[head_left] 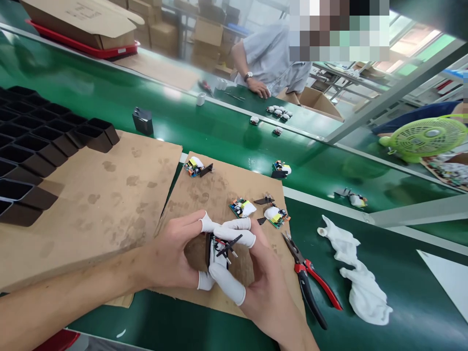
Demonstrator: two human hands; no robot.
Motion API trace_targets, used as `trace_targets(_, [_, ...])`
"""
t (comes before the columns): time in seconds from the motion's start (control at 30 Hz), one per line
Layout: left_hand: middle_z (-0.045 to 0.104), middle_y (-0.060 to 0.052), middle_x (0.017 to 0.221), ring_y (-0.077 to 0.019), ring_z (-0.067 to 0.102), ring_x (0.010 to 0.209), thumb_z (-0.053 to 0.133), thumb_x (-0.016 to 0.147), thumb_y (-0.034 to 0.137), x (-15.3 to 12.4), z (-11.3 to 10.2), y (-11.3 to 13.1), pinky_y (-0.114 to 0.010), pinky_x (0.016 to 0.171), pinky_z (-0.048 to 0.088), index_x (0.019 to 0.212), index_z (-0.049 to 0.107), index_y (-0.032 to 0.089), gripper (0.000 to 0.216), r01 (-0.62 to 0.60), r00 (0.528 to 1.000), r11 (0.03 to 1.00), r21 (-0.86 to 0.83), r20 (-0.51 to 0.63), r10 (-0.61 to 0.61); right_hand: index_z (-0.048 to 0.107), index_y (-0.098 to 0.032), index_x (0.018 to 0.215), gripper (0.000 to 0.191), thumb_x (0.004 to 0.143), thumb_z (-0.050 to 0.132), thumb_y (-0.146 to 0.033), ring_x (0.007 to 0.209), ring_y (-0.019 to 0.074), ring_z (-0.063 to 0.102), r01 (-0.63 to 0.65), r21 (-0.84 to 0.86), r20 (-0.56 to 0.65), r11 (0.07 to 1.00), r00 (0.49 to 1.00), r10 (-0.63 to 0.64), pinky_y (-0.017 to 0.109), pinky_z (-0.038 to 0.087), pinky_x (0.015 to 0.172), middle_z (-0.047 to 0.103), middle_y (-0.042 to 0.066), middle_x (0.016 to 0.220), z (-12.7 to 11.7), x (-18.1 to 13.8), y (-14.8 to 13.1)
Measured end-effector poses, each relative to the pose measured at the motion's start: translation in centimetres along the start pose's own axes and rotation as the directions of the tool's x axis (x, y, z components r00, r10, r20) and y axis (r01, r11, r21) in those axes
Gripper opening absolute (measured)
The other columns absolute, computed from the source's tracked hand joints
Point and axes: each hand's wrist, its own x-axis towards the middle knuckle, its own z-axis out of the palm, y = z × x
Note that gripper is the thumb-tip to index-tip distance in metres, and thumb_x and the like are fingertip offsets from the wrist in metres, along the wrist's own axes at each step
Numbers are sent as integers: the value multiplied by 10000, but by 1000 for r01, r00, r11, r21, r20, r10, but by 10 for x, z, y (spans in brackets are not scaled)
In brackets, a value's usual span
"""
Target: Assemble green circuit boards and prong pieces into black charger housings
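My left hand (170,256), with white finger cots, is closed around a black adapter housing (208,251) over the cardboard. White-cotted fingers of my right hand (265,275) pinch a circuit board (220,256) at the mouth of this housing. A tilted black plug plate (229,246) with metal pins sticks out there. How deep the board sits is hidden by my fingers. Just beyond my hands lie a circuit board with white filler (242,208) and another with a black plate (277,215). Red-and-black pliers (307,275) rest with open handles right of my right hand.
Rows of open black housings (47,131) stand at left on a cardboard sheet (127,190). A closed black adapter (142,121) is on the green bench. Crumpled white gloves (360,273) lie at right, near a green fan (426,136). Opposite, a person's hand (259,88) rests on the bench.
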Motion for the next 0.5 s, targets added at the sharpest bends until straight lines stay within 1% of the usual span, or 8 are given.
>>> trace_targets(0.13, [594, 13, 877, -165, 556, 694, 851, 694, 149, -2, 0, -3, -311, 590, 421, 1072, 748, 213, 398, -4, 1000, 1000, -6, 5, 4, 734, -436, 1419, 554, 957, 952, -223, 1353, 254, 667, -86, 81, 30, 993, 996, 84, 366, 607, 1165, 642, 34, 1430, 2, 2, 4])
trace_targets(0.2, [571, 22, 874, -149, 528, 694, 832, 703, 126, -2, -1, -4, -301, 599, 394, 1075, 751, 196, 387, -10, 1000, 1000, -5, 12, 10, 744, -421, 1399, 518, 964, 948, -227, 1326, 250, 675, -109, 110, 52, 988, 993, 104, 380, 614, 1155, 632, 39, 1413, 3, 4, 4])
trace_targets(0.27, [574, 22, 880, -149, 537, 704, 825, 708, 121, -2, -1, -4, -296, 611, 395, 1071, 745, 192, 378, -7, 1000, 1000, 1, 23, 7, 754, -404, 1379, 478, 973, 941, -236, 1308, 252, 683, -115, 106, 60, 988, 992, 109, 403, 612, 1165, 631, 46, 1399, 3, 5, 4])
trace_targets(0.33, [599, 17, 890, -156, 563, 716, 818, 699, 123, -2, -1, -3, -297, 620, 407, 1046, 728, 202, 367, -7, 1000, 1000, 9, 24, 7, 748, -382, 1390, 471, 978, 937, -253, 1323, 269, 679, -121, 76, 59, 990, 991, 116, 427, 613, 1170, 630, 65, 1427, 2, 5, 4])
trace_targets(0.43, [637, 15, 898, -167, 609, 745, 848, 709, 154, -1, -1, -1, -301, 654, 448, 1039, 722, 215, 359, 7, 1000, 1000, 8, -30, -7, 703, -352, 1446, 464, 1024, 879, -277, 1317, 286, 695, -109, 72, 16, 991, 994, 108, 441, 631, 1147, 660, 91, 1428, 0, 3, 4])
trace_targets(0.5, [663, 20, 895, -167, 637, 762, 897, 724, 179, 0, 0, 1, -302, 694, 491, 1045, 722, 220, 367, 27, 995, 1000, -13, -91, -28, 704, -330, 1411, 355, 1074, 791, -262, 1261, 277, 729, -44, 70, -70, 997, 996, 48, 424, 656, 1089, 698, 93, 1352, -1, 1, 4])
